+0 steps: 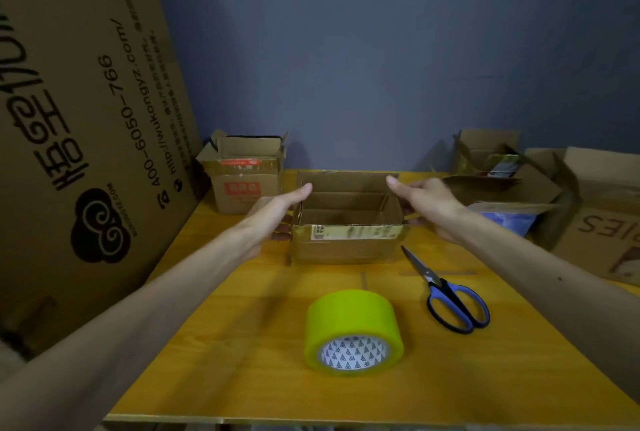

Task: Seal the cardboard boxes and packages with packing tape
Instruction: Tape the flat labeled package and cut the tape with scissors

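Observation:
A small open cardboard box (pixel 346 243) stands in the middle of the yellow table (pixel 207 344), its top flaps up. My left hand (pixel 277 211) grips the box's left side, thumb on the upper edge and fingers curled round the wall. On the right side my right hand (pixel 426 204) holds it the same way, thumb over the flap. A roll of yellow-green packing tape (pixel 353 320) lies on the table in front of the box. Blue-handled scissors (pixel 446 295) lie to the right of the tape, closed.
Another open box (pixel 246 181) with a red label sits at the back left. Several open boxes (pixel 512 185) crowd the back right. A large printed cardboard sheet (pixel 86 119) leans along the left side. The table's front edge runs across the bottom.

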